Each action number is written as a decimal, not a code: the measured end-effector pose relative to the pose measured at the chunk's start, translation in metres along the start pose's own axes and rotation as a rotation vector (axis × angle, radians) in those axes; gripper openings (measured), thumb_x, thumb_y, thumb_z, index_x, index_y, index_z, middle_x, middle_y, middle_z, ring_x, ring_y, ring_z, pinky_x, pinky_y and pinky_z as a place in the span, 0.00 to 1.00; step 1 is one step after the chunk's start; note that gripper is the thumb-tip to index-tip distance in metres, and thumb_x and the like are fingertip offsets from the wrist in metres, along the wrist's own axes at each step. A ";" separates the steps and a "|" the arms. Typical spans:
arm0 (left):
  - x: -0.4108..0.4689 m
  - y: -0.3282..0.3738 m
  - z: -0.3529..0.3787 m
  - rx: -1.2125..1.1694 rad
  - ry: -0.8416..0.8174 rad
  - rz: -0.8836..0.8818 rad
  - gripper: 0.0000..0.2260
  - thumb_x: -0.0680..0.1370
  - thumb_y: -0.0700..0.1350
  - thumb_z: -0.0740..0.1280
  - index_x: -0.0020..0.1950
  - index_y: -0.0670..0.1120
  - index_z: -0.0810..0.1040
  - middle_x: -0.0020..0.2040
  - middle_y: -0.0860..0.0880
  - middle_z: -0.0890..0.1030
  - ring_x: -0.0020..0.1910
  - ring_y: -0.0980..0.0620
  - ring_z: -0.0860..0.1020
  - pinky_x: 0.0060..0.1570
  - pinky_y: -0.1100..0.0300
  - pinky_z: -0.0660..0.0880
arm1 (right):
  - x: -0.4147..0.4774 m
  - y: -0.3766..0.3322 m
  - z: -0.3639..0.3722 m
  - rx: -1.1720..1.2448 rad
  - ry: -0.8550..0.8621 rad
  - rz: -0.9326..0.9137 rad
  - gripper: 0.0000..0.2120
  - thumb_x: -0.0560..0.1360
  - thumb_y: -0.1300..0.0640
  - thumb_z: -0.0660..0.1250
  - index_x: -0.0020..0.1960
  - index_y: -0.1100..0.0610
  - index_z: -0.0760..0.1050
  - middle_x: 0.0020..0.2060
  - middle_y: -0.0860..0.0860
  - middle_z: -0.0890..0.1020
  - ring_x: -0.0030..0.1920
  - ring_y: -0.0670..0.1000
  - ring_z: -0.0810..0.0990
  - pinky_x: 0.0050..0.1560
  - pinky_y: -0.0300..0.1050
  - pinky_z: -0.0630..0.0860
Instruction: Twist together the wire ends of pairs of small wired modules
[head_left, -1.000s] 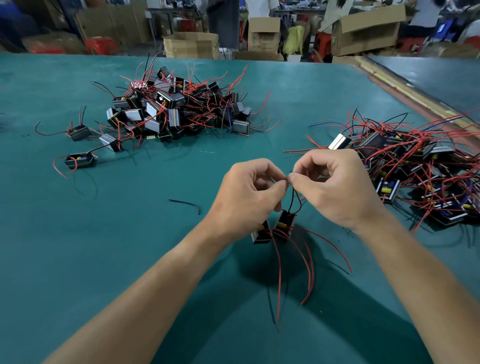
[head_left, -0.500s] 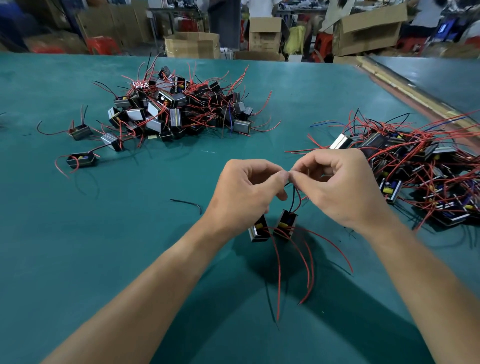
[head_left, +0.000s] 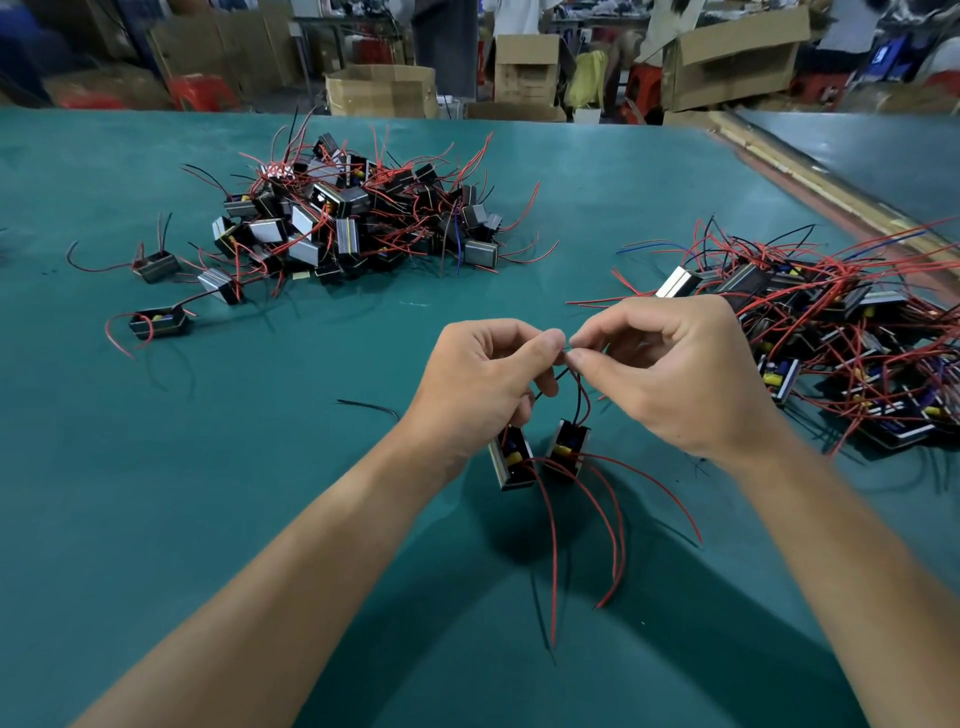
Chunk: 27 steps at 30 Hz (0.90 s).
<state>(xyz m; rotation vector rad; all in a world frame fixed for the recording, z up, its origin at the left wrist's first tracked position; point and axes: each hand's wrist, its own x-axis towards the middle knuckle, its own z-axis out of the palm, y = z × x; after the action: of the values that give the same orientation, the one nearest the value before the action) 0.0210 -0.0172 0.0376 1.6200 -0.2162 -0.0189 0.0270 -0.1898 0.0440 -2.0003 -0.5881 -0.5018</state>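
Note:
Two small black modules hang side by side above the green table (head_left: 260, 493): the left module (head_left: 511, 460) and the right module (head_left: 569, 449), each with yellow parts inside and long red wires trailing toward me. Short dark wire ends rise from both to one spot between my hands. My left hand (head_left: 483, 387) pinches those wire ends between thumb and forefinger. My right hand (head_left: 675, 374) pinches the same joint from the other side, fingertips almost touching the left ones. The joint itself is hidden by the fingertips.
A heap of modules with red wires (head_left: 353, 218) lies at the back left, with three stray ones (head_left: 158, 322) beside it. Another tangled pile (head_left: 831, 332) lies at the right. A loose black wire piece (head_left: 366, 406) lies left of my hands. Cardboard boxes (head_left: 382, 91) stand beyond the table.
Both hands stay pinched on the wire joint; the fingertips have shifted slightly against each other, and the two hanging modules have swung a little.

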 end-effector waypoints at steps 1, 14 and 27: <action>0.000 0.000 0.000 0.005 -0.001 -0.006 0.12 0.81 0.43 0.66 0.37 0.44 0.80 0.29 0.51 0.78 0.22 0.54 0.69 0.25 0.64 0.66 | 0.000 0.000 0.000 -0.001 -0.012 -0.002 0.05 0.70 0.59 0.74 0.37 0.50 0.82 0.30 0.51 0.82 0.28 0.58 0.78 0.28 0.55 0.74; -0.001 -0.006 0.001 0.038 -0.044 0.039 0.07 0.78 0.37 0.68 0.41 0.43 0.82 0.31 0.51 0.81 0.22 0.55 0.70 0.26 0.64 0.70 | 0.001 0.003 -0.003 -0.030 -0.068 0.049 0.04 0.68 0.62 0.72 0.36 0.55 0.82 0.29 0.50 0.83 0.30 0.55 0.80 0.32 0.54 0.77; 0.001 -0.006 0.000 0.084 0.001 0.029 0.08 0.79 0.39 0.67 0.41 0.44 0.81 0.31 0.52 0.81 0.23 0.54 0.71 0.27 0.63 0.71 | 0.002 0.003 -0.008 0.085 -0.237 0.197 0.12 0.68 0.69 0.75 0.41 0.53 0.81 0.35 0.53 0.84 0.32 0.47 0.80 0.37 0.46 0.79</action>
<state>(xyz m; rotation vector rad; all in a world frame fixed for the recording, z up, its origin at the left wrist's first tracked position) 0.0229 -0.0171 0.0313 1.7003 -0.2424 0.0138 0.0292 -0.1978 0.0466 -2.0241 -0.5385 -0.1191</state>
